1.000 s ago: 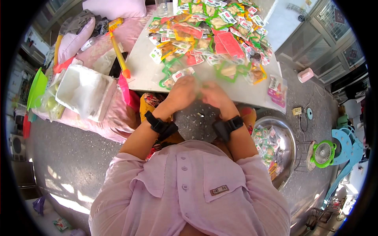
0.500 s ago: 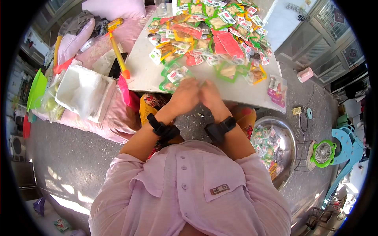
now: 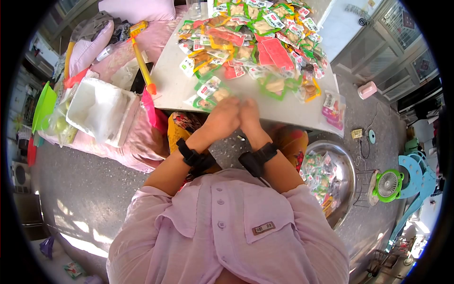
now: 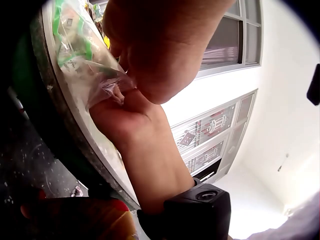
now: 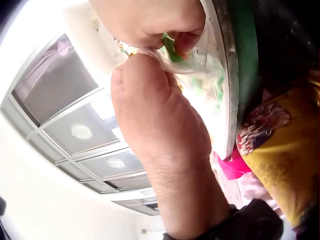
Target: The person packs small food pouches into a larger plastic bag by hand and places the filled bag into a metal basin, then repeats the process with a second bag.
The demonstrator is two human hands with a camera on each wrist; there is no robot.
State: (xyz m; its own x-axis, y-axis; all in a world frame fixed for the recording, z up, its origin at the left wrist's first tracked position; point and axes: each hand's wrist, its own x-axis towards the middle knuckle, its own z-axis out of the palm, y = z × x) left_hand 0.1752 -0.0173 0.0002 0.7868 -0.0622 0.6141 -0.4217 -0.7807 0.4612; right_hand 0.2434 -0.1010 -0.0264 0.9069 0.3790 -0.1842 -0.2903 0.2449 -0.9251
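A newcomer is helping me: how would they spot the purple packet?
Find the pale table, then its near right corner. The purple packet lies there, apart from the big heap. Its purple stands out from the heap's green, yellow and red.

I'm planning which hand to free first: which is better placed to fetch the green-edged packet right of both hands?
Right, I'd judge. The right hand is nearer that packet than the left hand, though both pinch clear plastic.
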